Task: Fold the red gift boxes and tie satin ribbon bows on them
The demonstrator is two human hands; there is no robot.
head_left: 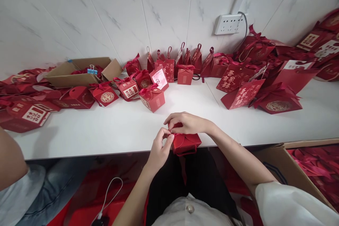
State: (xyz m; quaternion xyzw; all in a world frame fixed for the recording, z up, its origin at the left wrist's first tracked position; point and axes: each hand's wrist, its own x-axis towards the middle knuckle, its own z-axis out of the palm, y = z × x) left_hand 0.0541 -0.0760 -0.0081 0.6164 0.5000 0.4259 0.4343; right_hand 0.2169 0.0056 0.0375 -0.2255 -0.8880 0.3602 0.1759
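Note:
A small red gift box [186,142] sits at the front edge of the white table, its folded flaps meeting on top. Across its top runs a red ribbon [180,136], with one end hanging down the near side. My left hand [160,148] pinches the ribbon between thumb and fingers at the box's left side. Over the top of the box, my right hand [186,123] has its fingers bent and closed on the ribbon, close to my left fingertips. The exact spot between the fingertips is partly hidden.
Several finished red boxes [152,99] stand behind my hands. Red paper bags [242,93] are grouped at right, and a cardboard tray [66,77] lies at back left. An open carton of red ribbons [317,169] is below right. Another person's arm [10,159] shows at left.

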